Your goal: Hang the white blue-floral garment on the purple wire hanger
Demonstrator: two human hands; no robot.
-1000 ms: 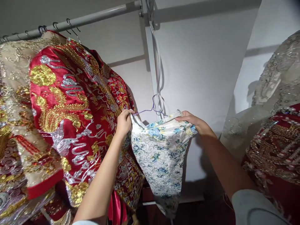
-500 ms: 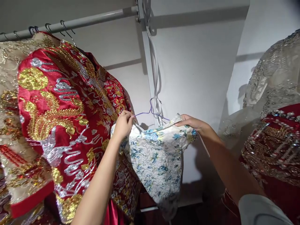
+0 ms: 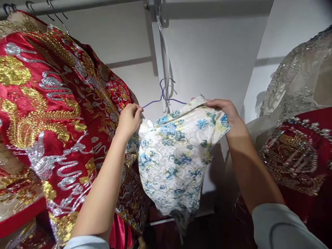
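A white dress with blue and yellow flowers (image 3: 171, 162) hangs in front of me on a thin purple hanger (image 3: 162, 98). My left hand (image 3: 129, 120) is closed at the dress's left shoulder, thumb and fingers pinching the cloth by the hanger's arm. At the other shoulder, my right hand (image 3: 225, 110) grips the fabric from behind, with its thumb along the top near the collar. The collar tilts up toward the right, and the lower part of the dress trails into shadow.
A red jacket with gold and silver embroidery (image 3: 85, 93) hangs close on the left, under a metal rail (image 3: 85, 7). White straps (image 3: 166, 45) run down the wall behind the hanger. On the right stand a sheer beaded garment (image 3: 298, 79) and a dark red beaded one (image 3: 293, 155).
The dress and both hands now appear higher and larger, its front spread more fully toward me. The jacket and rail have shifted up and left in view.
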